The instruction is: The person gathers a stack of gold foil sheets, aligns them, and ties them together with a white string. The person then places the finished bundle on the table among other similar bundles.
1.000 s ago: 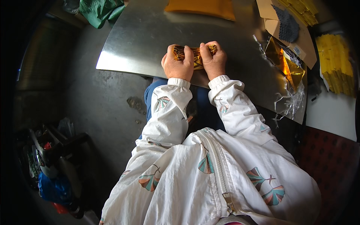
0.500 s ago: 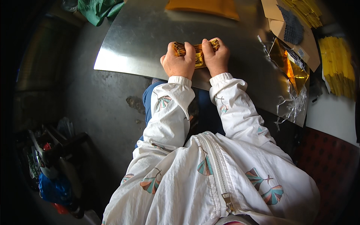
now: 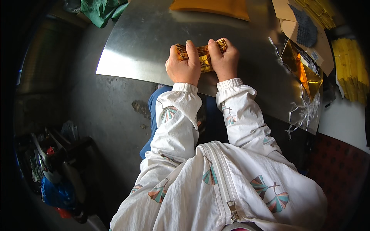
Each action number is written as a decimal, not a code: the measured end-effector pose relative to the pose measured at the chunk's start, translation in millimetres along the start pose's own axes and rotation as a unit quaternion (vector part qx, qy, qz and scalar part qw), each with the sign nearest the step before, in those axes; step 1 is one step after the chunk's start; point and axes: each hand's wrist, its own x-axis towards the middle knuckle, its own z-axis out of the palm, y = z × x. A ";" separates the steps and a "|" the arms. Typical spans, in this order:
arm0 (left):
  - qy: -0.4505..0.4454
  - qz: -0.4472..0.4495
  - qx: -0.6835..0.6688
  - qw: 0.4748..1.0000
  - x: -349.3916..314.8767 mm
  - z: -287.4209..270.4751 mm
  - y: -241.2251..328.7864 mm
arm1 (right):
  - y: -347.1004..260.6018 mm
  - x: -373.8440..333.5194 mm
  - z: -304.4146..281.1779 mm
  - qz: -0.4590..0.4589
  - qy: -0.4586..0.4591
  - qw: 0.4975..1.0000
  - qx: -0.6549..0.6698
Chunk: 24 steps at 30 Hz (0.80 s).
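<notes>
Over the near edge of the metal-topped table [image 3: 142, 50], both my hands grip a thick, pleated bundle of shiny gold foil [image 3: 206, 63]. My left hand [image 3: 183, 65] is closed around its left end, the thumb lying upright along the near side. At the other end my right hand [image 3: 224, 61] has its fingers wrapped over the top and its thumb pressed on the near face. Creased folds show along the bundle's upper edge and between the two hands. The parts inside my palms are hidden.
A flat orange-gold stack [image 3: 212, 8] lies at the table's far side. To the right are crumpled gold foil [image 3: 296, 63], whitish plastic strips [image 3: 306, 111], open cardboard [image 3: 287, 27], a grey-blue cloth [image 3: 304, 29] and yellow bundles [image 3: 351, 69]. A green bag [image 3: 102, 11] is at far left.
My left thumb has shifted left and stands straighter against the bundle. Both hands still hold the gold foil in nearly the same place. The whole view has moved slightly.
</notes>
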 end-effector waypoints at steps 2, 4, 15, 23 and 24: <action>0.004 -0.004 -0.009 1.000 0.3 1.2 0.0 | 1.3 0.0 0.8 -0.006 0.003 1.000 0.015; 0.008 -0.011 -0.013 1.000 0.0 1.7 0.1 | 2.4 -0.3 1.3 -0.010 0.003 1.000 0.019; 0.006 -0.017 0.031 0.999 -0.7 -2.1 6.0 | 4.8 -0.9 0.2 -0.016 -0.011 1.000 0.007; 0.045 0.030 0.019 0.998 -2.2 3.0 1.1 | 4.9 -2.1 0.6 -0.032 -0.001 0.999 0.004; 0.050 0.025 0.016 0.998 -2.0 3.0 0.5 | 4.5 -1.9 1.5 -0.030 -0.002 0.999 0.011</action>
